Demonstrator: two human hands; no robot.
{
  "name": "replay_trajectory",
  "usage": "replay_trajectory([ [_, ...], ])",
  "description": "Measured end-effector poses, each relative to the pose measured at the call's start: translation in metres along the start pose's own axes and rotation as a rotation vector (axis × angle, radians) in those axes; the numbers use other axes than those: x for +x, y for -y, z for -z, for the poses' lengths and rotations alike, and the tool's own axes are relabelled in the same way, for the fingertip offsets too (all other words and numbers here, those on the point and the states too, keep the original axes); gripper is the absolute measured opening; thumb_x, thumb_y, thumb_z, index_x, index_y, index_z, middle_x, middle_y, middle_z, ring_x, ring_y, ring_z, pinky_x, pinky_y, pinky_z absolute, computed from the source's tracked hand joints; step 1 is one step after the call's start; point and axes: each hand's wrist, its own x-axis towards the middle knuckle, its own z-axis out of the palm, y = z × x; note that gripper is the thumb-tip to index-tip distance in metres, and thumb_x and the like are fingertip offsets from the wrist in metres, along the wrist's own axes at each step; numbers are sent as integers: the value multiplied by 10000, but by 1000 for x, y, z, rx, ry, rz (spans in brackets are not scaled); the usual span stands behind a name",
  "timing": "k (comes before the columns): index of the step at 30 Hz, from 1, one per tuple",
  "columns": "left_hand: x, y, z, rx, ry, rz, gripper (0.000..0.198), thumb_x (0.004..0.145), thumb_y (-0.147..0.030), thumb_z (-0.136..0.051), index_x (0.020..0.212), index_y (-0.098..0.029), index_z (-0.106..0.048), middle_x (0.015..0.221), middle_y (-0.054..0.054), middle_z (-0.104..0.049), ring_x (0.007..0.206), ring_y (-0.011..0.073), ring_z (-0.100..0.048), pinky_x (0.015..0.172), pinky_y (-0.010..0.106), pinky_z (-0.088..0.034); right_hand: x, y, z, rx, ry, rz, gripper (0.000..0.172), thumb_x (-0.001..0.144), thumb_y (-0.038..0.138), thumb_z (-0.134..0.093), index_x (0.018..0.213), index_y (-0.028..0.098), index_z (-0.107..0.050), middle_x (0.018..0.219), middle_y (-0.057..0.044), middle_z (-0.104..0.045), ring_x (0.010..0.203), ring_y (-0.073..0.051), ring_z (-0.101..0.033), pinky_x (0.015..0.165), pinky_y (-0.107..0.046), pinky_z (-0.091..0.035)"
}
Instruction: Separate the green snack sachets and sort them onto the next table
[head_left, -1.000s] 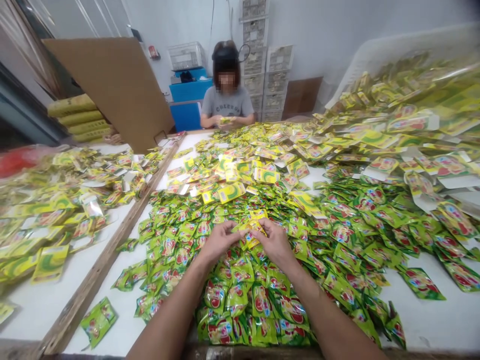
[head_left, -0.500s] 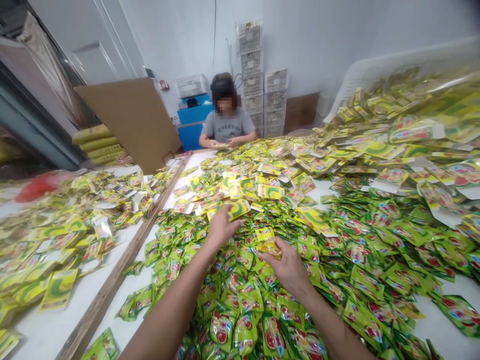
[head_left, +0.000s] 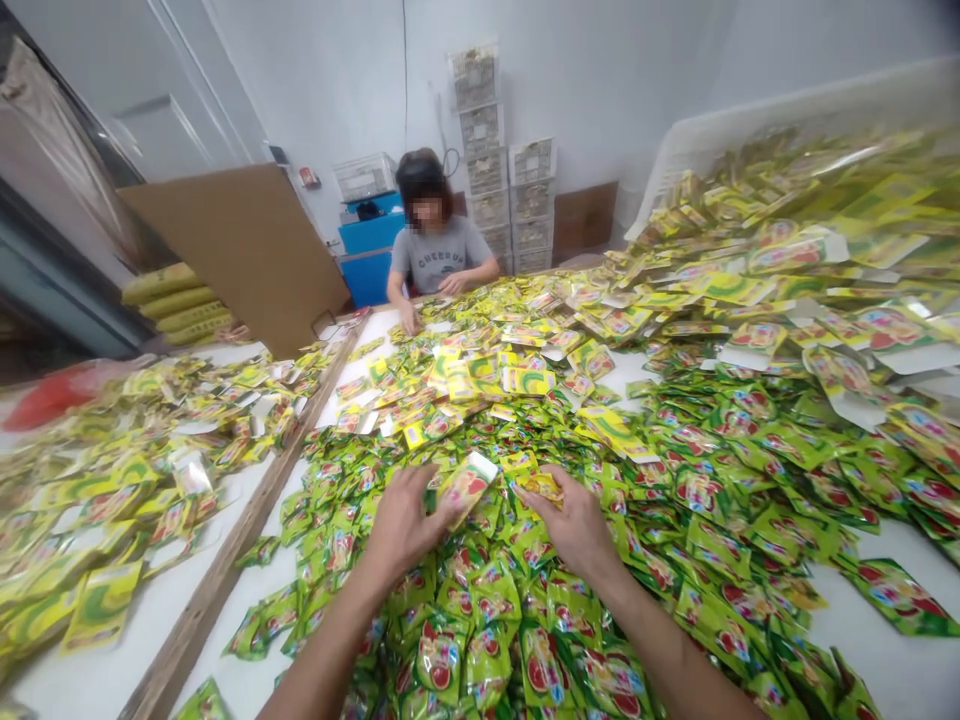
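My left hand (head_left: 409, 522) grips a small yellow-green carton (head_left: 469, 482) with a fruit picture, its white end tilted up towards my right hand. Pinched in the fingers of my right hand (head_left: 574, 520) is a small yellow piece (head_left: 541, 487), a card or packet; its exact kind is hard to tell. The two hands are a short gap apart. Under and around both lies a heap of green sachets (head_left: 491, 590) with red fruit prints. Just beyond them, flat yellow cartons (head_left: 469, 378) are piled.
A wooden strip (head_left: 240, 520) divides the table, with more yellow cartons (head_left: 105, 600) on its left. A white crate (head_left: 675, 150) spills cartons at the right. Across the table sits a person (head_left: 442, 255), near a leaning cardboard sheet (head_left: 240, 250).
My left hand has drawn back towards me with a carton from the pile, turning it so its white end shows. My right hand stays nearly in place. The person opposite has lowered one hand to the table.
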Motion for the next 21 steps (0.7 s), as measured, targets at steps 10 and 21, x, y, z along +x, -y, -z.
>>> replay_trajectory([
  [10,5,-28,-25,-204,205,289,333,669,-512,-628,735,-185,-607,624,18,-586,585,170,-524,517,252,-251,2,1,-4,93,-28,-84,346,709,467,-568,872,164,-600,802,-75,-683,732,-231,-606,672,-317,-449],
  [21,-13,-24,-35,-1044,66,364,291,654,-395,-676,740,-171,-512,643,-31,-531,584,112,-517,569,223,-400,10,1,2,257,-108,-117,450,689,522,-601,917,134,-614,855,-94,-697,770,-235,-621,732,-345,-467],
])
